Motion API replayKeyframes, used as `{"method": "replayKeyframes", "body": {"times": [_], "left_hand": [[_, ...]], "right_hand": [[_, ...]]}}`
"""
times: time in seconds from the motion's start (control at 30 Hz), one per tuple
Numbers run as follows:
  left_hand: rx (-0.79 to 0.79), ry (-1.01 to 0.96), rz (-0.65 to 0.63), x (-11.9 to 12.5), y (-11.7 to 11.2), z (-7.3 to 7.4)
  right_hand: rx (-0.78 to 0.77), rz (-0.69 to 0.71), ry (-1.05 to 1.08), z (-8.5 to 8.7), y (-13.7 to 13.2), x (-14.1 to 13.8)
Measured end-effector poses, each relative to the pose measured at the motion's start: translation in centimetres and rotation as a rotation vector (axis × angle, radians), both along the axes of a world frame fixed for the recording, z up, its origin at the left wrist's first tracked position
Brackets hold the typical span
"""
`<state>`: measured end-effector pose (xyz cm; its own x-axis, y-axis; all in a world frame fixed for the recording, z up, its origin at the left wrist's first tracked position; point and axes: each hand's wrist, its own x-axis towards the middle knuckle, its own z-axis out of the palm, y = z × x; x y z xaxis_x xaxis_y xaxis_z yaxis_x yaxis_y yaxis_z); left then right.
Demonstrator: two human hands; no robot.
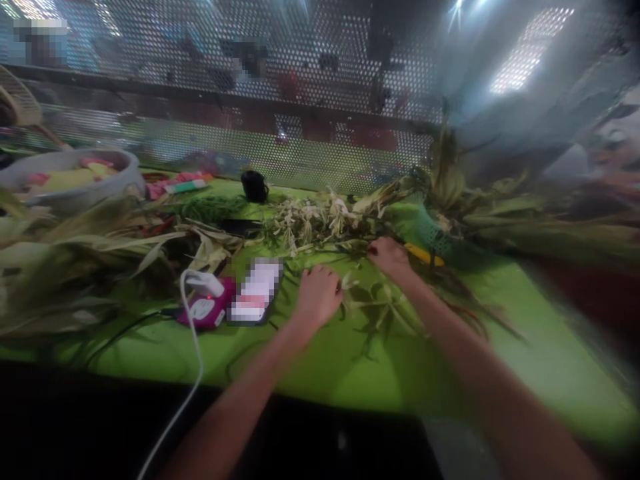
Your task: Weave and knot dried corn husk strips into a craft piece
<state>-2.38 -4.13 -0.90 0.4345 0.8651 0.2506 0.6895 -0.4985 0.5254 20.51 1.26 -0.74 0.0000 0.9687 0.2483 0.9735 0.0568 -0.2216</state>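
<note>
My left hand [320, 291] is curled closed, low over the green tabletop, beside the phone. A leafy sprig [387, 303] with pale green leaves spreads to its right. What lies inside the curled fingers is hidden. Farther forward and to the right, my right hand [390, 257] is closed too, with bent fingers at the near edge of a bunch of pale dried flowers [320, 220]. Thin stems run close to its fingertips, but what they grip is too blurred to make out.
The phone [257, 291] lies beside a magenta box [215, 308] with a white plug [204, 283] and cable. Long dry leaves [100, 257] pile at left, before a grey basin [133, 175]. A black cup-like object [255, 186] and perforated panel [325, 150] stand behind.
</note>
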Motion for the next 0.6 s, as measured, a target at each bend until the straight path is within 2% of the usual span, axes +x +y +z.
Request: {"method": "replayKeyframes", "body": {"times": [0.07, 0.13, 0.17, 0.23, 0.3, 0.37, 0.43, 0.53, 0.6], "left_hand": [[0.008, -0.054, 0.018, -0.5, 0.3, 1.1], [0.024, -0.150, 0.055, -0.8, 0.8, 2.9], [0.037, -0.212, 0.087, -0.8, 1.0, 4.0], [-0.001, -0.312, 0.072, -0.3, 1.4, 5.7], [-0.184, -0.358, 0.008, 0.8, 1.6, 6.5], [-0.332, -0.371, -0.058, 2.4, 1.9, 6.4], [-0.329, -0.517, -0.072, 3.9, 2.4, 5.6], [-0.381, -0.823, -0.088, 5.5, 3.3, 4.5], [-0.383, -0.950, -0.112, 6.0, 3.8, 4.3]], "right_hand": [[0.022, -0.002, -0.022, 0.4, -0.2, 0.0], [0.010, -0.013, 0.082, 1.5, -0.5, 0.3], [-0.006, -0.013, 0.178, 2.2, -0.8, 0.4], [-0.044, 0.010, 0.439, 3.8, -1.3, 0.5], [-0.086, 0.026, 0.754, 5.3, -2.1, 0.2], [-0.121, 0.021, 1.059, 6.3, -2.9, -0.5], [-0.145, 0.016, 1.278, 6.7, -3.6, -1.3], [-0.191, 0.005, 1.451, 6.5, -4.5, -2.2], [-0.234, 0.009, 1.505, 6.1, -4.9, -2.4]]}}
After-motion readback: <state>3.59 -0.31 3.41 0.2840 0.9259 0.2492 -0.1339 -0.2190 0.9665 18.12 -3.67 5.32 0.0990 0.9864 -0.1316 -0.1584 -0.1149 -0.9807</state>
